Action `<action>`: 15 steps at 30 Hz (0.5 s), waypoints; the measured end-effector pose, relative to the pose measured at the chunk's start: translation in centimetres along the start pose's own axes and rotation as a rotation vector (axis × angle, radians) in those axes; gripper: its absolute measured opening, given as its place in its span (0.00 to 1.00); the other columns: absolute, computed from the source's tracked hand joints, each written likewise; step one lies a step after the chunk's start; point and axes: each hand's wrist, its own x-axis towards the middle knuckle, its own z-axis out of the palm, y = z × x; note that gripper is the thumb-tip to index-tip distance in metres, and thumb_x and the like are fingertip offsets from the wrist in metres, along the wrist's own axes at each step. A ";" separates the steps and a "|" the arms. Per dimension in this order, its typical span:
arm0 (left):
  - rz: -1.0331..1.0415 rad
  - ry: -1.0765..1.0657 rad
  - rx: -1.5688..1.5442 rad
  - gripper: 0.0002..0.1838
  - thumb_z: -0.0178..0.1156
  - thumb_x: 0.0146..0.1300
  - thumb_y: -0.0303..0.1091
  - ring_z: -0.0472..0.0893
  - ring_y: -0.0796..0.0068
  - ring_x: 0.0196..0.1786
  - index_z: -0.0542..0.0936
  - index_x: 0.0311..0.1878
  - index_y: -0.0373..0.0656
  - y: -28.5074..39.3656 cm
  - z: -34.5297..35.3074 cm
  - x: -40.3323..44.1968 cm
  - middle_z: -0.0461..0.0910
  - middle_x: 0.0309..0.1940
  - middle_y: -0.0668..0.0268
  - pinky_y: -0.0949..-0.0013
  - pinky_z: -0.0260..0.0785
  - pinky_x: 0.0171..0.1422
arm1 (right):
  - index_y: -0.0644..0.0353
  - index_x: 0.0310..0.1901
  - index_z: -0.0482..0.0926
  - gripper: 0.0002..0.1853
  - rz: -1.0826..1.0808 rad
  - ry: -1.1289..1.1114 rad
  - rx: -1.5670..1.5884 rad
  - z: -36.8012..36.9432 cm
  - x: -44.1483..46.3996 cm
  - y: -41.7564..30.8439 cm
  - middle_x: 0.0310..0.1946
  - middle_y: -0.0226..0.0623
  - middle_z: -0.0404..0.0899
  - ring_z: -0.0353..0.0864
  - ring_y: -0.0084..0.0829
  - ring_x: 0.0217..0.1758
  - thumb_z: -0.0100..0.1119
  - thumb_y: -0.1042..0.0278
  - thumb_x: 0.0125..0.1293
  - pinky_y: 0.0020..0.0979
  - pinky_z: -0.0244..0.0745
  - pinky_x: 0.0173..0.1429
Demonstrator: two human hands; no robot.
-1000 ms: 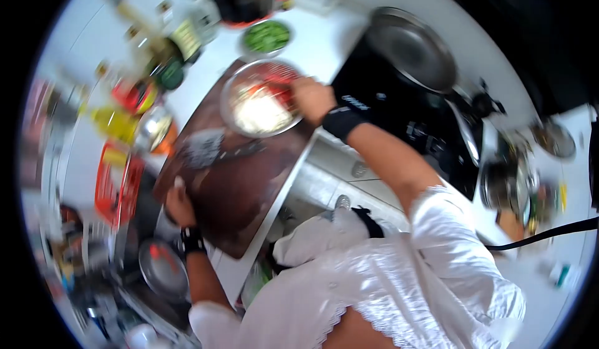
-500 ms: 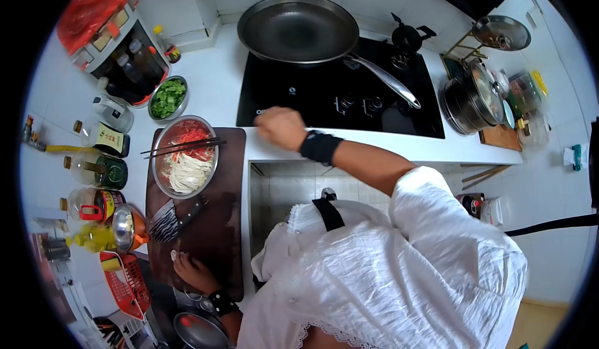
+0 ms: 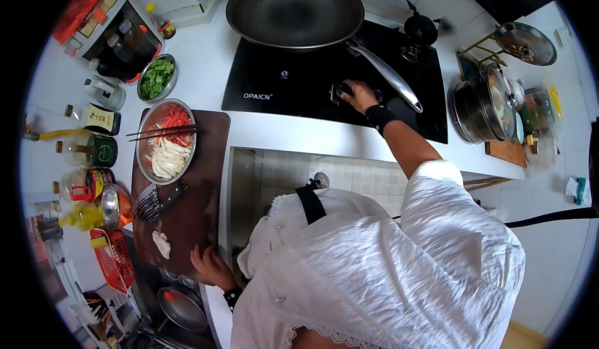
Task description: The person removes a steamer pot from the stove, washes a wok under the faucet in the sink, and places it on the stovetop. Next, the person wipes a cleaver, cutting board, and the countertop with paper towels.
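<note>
My right hand [image 3: 360, 97] is closed around a control knob [image 3: 340, 91] at the front of the black gas stove [image 3: 274, 77]. A large frying pan [image 3: 293, 12] sits on the left burner, its metal handle [image 3: 388, 77] slanting past this hand. My left hand [image 3: 213, 268] has its fingers apart and nothing in it, at the near right edge of the brown cutting board [image 3: 203, 199]. On the board lie a crumpled white piece [image 3: 161, 245], a knife [image 3: 163, 200] and a bowl [image 3: 142, 158] of red shreds and pale strips, with dark chopsticks [image 3: 161, 133] across it.
A bowl of chopped greens [image 3: 157, 78] stands behind the board. Several bottles [image 3: 93, 151] line the left wall, with a red basket [image 3: 113, 261] nearer me. A steamer pot [image 3: 480, 108] stands right of the stove. At lower left is a sink with a pan [image 3: 182, 308].
My right hand has moved right from the counter's front edge onto the stove knob. My left hand has let go of the white piece and drawn back to the board's edge.
</note>
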 end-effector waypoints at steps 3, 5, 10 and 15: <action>-0.017 0.002 -0.014 0.08 0.52 0.52 0.22 0.64 0.50 0.56 0.75 0.36 0.41 0.5 0.4 -0.9 0.69 0.51 0.57 0.53 0.55 0.59 | 0.59 0.51 0.70 0.22 -0.065 -0.155 0.041 -0.6 1.1 1.1 0.47 0.42 0.73 0.71 0.40 0.51 0.59 0.66 0.53 0.32 0.65 0.57; -0.009 0.015 -0.013 0.08 0.51 0.52 0.22 0.64 0.51 0.56 0.76 0.35 0.40 0.9 0.7 -1.2 0.69 0.51 0.57 0.53 0.55 0.59 | 0.59 0.51 0.70 0.23 -0.078 -0.161 0.036 -0.9 1.2 1.0 0.48 0.43 0.73 0.72 0.40 0.51 0.60 0.65 0.53 0.32 0.65 0.57; -0.051 0.030 -0.014 0.07 0.52 0.52 0.23 0.65 0.52 0.56 0.76 0.35 0.39 2.7 0.0 -0.9 0.69 0.50 0.55 0.55 0.55 0.59 | 0.59 0.51 0.70 0.23 -0.074 -0.167 0.069 -0.9 1.1 1.1 0.48 0.43 0.73 0.71 0.39 0.51 0.60 0.66 0.53 0.31 0.65 0.57; -0.112 0.031 -0.012 0.07 0.49 0.55 0.23 0.63 0.52 0.57 0.76 0.35 0.38 2.8 -0.6 -1.1 0.69 0.52 0.56 0.55 0.54 0.60 | 0.60 0.53 0.69 0.24 -0.034 -0.160 0.092 -1.3 0.7 0.4 0.50 0.43 0.72 0.71 0.39 0.52 0.60 0.66 0.53 0.30 0.65 0.57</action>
